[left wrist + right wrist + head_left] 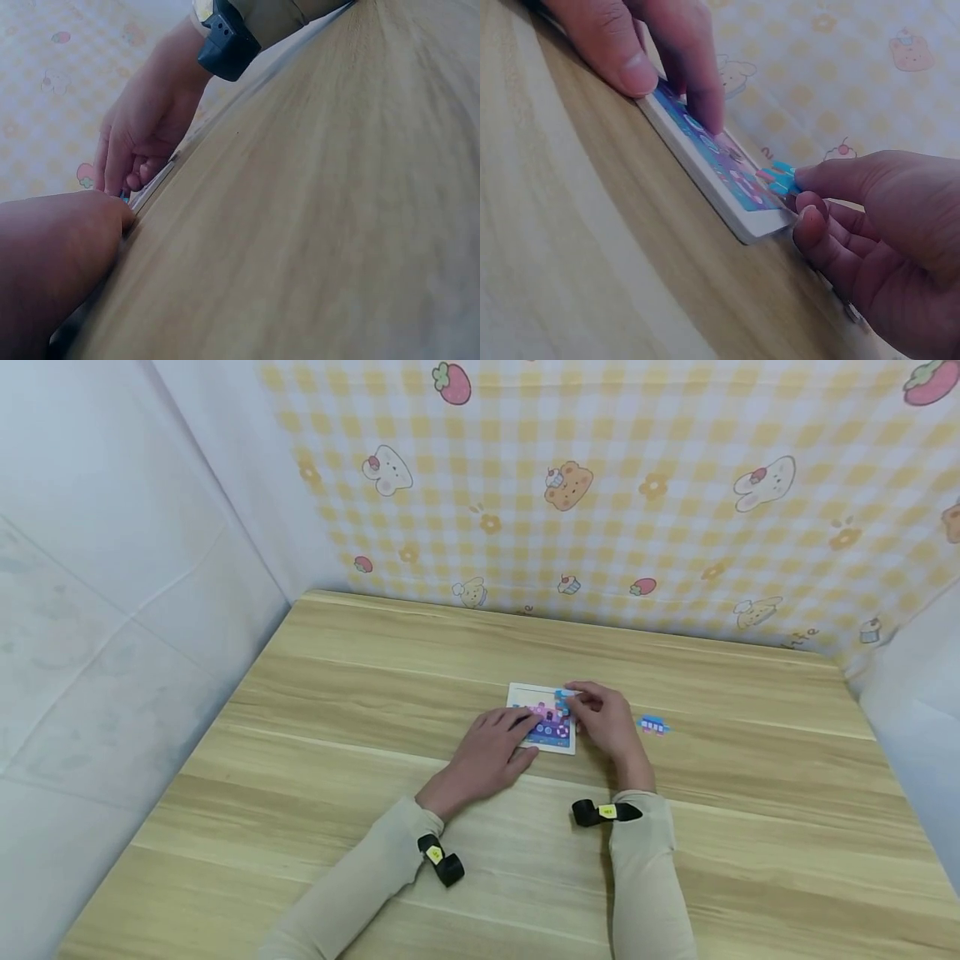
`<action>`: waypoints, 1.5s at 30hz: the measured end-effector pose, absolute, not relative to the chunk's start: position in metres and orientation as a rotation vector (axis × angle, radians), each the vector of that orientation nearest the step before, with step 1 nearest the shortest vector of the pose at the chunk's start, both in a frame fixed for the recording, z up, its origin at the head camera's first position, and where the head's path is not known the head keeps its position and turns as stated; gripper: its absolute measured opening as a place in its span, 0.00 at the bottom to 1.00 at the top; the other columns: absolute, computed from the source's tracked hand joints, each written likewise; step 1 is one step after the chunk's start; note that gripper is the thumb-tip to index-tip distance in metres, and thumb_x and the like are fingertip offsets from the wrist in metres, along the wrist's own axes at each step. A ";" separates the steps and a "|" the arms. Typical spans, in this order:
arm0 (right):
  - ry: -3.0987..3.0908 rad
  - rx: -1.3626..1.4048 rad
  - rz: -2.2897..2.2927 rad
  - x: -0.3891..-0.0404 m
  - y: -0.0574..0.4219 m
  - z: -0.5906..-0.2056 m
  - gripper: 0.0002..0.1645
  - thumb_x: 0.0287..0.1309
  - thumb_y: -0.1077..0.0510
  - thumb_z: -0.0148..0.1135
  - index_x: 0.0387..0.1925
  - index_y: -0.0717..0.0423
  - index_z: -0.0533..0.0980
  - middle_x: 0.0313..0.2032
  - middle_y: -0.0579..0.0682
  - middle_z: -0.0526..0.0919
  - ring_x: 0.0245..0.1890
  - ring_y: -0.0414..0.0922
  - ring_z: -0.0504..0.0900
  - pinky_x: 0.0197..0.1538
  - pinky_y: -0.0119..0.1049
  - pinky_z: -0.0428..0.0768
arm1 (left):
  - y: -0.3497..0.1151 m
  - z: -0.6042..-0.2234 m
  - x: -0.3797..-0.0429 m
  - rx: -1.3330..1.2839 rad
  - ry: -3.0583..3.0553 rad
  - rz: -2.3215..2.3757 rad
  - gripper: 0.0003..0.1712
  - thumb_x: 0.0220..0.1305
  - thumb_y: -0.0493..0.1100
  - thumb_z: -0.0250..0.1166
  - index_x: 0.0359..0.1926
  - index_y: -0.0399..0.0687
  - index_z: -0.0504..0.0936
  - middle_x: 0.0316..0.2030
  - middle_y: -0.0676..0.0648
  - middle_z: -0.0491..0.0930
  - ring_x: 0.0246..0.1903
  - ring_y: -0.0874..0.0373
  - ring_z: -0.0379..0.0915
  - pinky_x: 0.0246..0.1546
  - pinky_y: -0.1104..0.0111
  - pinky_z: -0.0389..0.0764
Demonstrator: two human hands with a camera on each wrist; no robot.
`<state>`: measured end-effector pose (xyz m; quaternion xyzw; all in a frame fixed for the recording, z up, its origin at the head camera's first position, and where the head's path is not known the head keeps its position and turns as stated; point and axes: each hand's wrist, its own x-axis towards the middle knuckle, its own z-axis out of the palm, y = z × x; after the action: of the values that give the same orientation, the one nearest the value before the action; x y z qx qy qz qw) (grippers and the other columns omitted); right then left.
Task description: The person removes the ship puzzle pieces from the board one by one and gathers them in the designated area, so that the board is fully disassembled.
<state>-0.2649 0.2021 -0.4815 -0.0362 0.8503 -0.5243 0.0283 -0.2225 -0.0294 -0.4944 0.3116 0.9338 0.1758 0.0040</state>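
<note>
A small jigsaw puzzle in a white frame (547,748) lies on the table, its picture purple, pink and blue. My left hand (489,750) rests at its left side. In the right wrist view, the left thumb (639,75) touches the frame's edge while a finger presses on the picture. My right hand (609,720) is at the upper right corner of the frame. It pinches a blue puzzle piece (781,178) between thumb and fingers, tilted over the picture. The left wrist view mostly hides the puzzle behind the left hand (60,259).
A loose blue and pink puzzle piece (653,725) lies on the wooden table (360,693), right of the right hand. A checked cloth (517,527) hangs behind the table's far edge. White cloth (112,593) hangs on the left. Each sleeve carries a black wrist camera (450,869).
</note>
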 end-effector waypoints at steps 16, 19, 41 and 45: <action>2.791 0.123 -1.616 -0.225 0.311 -0.466 0.21 0.71 0.59 0.65 0.57 0.72 0.78 0.35 0.45 0.88 0.27 0.33 0.82 0.28 0.26 0.80 | -0.034 -0.501 -0.221 0.988 2.939 0.577 0.33 0.81 0.57 0.50 0.78 0.50 0.65 0.74 0.46 0.66 0.73 0.48 0.60 0.75 0.52 0.58; 2.843 0.241 -1.540 -0.214 0.334 -0.470 0.22 0.71 0.57 0.65 0.57 0.71 0.79 0.30 0.31 0.84 0.24 0.33 0.80 0.24 0.26 0.76 | -0.035 -0.499 -0.223 0.980 2.953 0.560 0.32 0.81 0.57 0.51 0.78 0.51 0.65 0.74 0.47 0.67 0.73 0.49 0.60 0.75 0.53 0.58; 2.941 0.447 -1.216 -0.208 0.359 -0.471 0.23 0.74 0.50 0.61 0.56 0.66 0.82 0.40 0.50 0.82 0.35 0.38 0.72 0.33 0.26 0.72 | -0.029 -0.496 -0.222 0.979 2.936 0.581 0.32 0.81 0.57 0.50 0.79 0.52 0.64 0.75 0.48 0.66 0.74 0.50 0.59 0.76 0.54 0.55; 2.889 0.468 -1.268 -0.202 0.364 -0.473 0.28 0.76 0.46 0.56 0.60 0.65 0.80 0.42 0.47 0.80 0.37 0.38 0.72 0.34 0.25 0.73 | -0.029 -0.497 -0.221 1.004 2.936 0.603 0.32 0.81 0.55 0.51 0.79 0.51 0.65 0.74 0.47 0.67 0.73 0.50 0.60 0.76 0.54 0.57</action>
<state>-0.2023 0.3643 -0.4725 0.1468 0.9054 -0.3976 -0.0239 -0.2206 -0.0288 -0.4973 0.3175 0.9288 0.1908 -0.0098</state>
